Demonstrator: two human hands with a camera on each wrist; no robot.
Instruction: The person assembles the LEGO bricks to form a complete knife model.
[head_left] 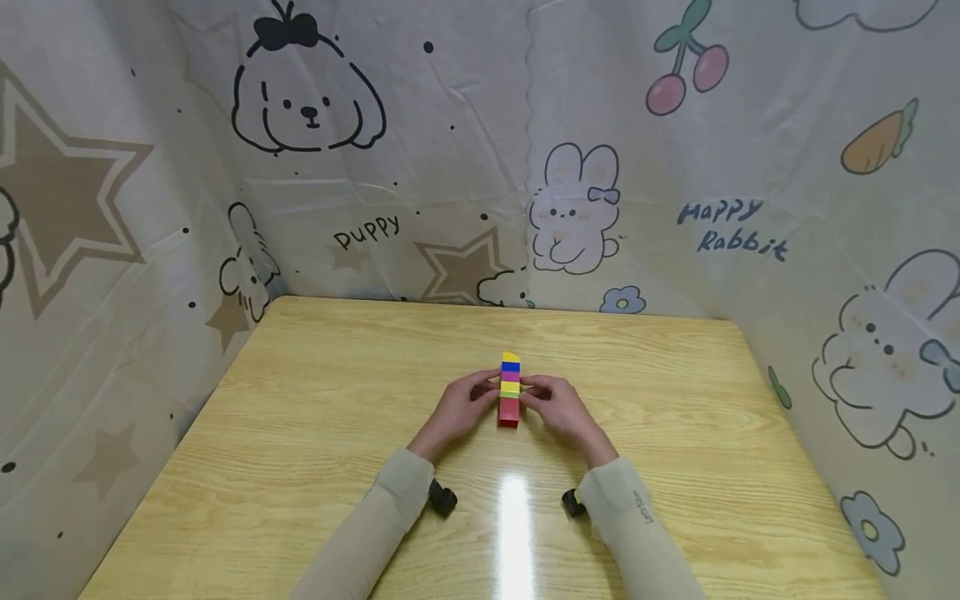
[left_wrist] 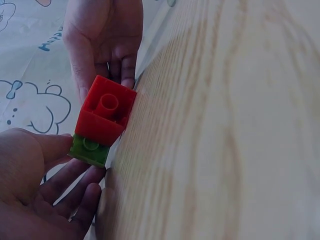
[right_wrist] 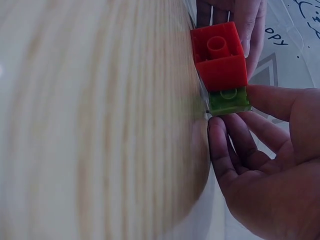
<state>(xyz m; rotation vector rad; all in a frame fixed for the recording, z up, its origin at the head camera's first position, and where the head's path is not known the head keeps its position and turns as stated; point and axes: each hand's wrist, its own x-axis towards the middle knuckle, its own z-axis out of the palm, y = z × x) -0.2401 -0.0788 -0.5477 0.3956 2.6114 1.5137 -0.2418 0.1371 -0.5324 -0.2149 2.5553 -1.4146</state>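
A narrow stack of toy building bricks (head_left: 510,387) stretches away from me at mid-table, held between both hands. From the far end its colours run yellow, blue, magenta, yellow, green and red. My left hand (head_left: 459,407) grips its left side, with thumb and forefinger against the bricks. On the opposite side my right hand (head_left: 561,407) grips it in much the same way. The red brick (left_wrist: 106,110) turns its hollow underside with a round tube towards the wrist cameras. Beside it, a green brick (right_wrist: 229,101) sits close to the thumbs. Both hands partly hide the stack's sides.
The wood-grain table (head_left: 337,358) extends around the hands. A printed cloth (head_left: 450,167) with cartoon animals and stars hangs behind and at both sides. Small black wrist devices (head_left: 442,498) sit at the cuffs. Light glares off the table's near middle.
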